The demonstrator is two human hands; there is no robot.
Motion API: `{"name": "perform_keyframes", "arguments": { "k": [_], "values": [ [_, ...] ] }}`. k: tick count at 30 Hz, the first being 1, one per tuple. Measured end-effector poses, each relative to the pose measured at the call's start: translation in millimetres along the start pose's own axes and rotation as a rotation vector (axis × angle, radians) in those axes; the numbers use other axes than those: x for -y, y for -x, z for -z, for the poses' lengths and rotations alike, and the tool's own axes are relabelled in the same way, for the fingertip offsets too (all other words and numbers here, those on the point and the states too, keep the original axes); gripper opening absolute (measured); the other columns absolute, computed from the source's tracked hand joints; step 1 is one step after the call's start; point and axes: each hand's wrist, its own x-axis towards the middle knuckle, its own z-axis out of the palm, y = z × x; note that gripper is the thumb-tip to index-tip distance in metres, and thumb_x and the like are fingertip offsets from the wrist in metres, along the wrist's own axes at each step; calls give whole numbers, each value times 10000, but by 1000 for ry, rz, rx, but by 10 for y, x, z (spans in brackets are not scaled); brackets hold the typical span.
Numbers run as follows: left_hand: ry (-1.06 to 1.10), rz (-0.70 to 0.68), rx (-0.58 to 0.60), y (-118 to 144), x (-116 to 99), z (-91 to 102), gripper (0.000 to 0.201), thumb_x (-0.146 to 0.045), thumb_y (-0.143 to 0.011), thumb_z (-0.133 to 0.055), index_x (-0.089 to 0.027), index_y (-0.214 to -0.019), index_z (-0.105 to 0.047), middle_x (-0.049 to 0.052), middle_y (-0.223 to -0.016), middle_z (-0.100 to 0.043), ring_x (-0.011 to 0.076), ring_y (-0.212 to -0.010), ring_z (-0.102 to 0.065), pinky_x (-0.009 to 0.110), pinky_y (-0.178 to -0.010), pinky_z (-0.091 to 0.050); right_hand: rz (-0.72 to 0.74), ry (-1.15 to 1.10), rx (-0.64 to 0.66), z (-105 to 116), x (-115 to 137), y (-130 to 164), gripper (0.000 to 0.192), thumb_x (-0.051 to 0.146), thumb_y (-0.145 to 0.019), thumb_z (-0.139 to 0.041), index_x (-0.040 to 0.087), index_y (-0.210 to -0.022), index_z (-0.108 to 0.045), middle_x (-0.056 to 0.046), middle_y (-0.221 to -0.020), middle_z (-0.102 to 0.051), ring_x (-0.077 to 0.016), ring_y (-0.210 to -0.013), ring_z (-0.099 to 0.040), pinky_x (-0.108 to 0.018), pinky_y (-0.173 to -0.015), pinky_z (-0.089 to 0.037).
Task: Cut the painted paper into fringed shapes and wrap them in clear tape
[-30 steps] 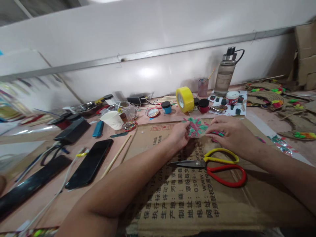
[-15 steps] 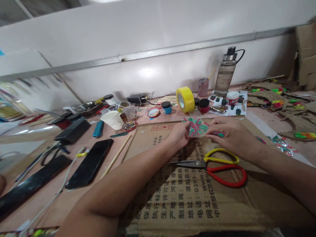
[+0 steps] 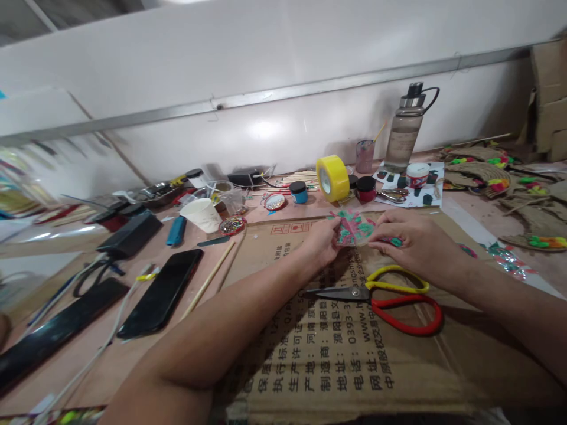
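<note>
Between my two hands is a thin, see-through piece painted pink and green (image 3: 353,229), held above the cardboard sheet (image 3: 416,378). My left hand (image 3: 326,241) pinches its left edge, fingers closed. On the other side, my right hand (image 3: 405,241) grips the right edge between thumb and fingers; a bit of green and pink shows under those fingers. Scissors (image 3: 385,298) with one yellow and one red handle lie on the cardboard just below my hands, blades pointing left. Behind the painted piece stands a roll of yellow tape (image 3: 333,179).
Left of the cardboard lie a black phone (image 3: 162,293), a wooden stick (image 3: 212,277) and a white cup (image 3: 201,215). Paint jars (image 3: 299,192) and a water bottle (image 3: 404,133) stand at the back. Several rope pieces with coloured trim (image 3: 481,180) lie at the right.
Almost nothing differs; both hands keep their hold on the painted piece, whose surface catches the light slightly differently.
</note>
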Motion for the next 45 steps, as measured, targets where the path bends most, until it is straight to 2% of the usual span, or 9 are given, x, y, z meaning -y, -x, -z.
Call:
{"name": "perform_keyframes", "arguments": {
  "k": [18,24,34,45],
  "values": [
    [21,-13,-23,5,23,-5,212,-83,-964,-507,-122,-822,-659,62,-739,-722,146,-622,-661,255,-640,-550,-15,10,-33,27,9,-16,159,106,-849,-688,227,-813,-785,-71,-879,-736,-252,-856,-694,-366,-737,-536],
    [37,-13,-11,-31,33,16,159,-92,-949,-532,-113,-898,-681,77,-787,-742,161,-673,-689,267,-697,-569,-1,32,-18,29,23,-15,164,98,-861,-679,219,-814,-779,-67,-864,-735,-239,-845,-693,-357,-738,-535],
    [32,-20,-14,39,-2,-32,224,-76,-967,-497,-120,-816,-657,69,-749,-727,147,-622,-674,246,-623,-555,-4,12,-4,24,24,-14,126,113,-866,-704,205,-824,-780,-59,-848,-732,-221,-824,-686,-333,-729,-525],
    [30,0,-10,12,3,-8,190,-82,-949,-513,-114,-883,-688,65,-760,-736,153,-643,-679,247,-650,-568,-19,2,13,11,20,-3,132,142,-878,-696,229,-835,-786,-62,-873,-733,-224,-828,-685,-343,-749,-523]
  ]
}}
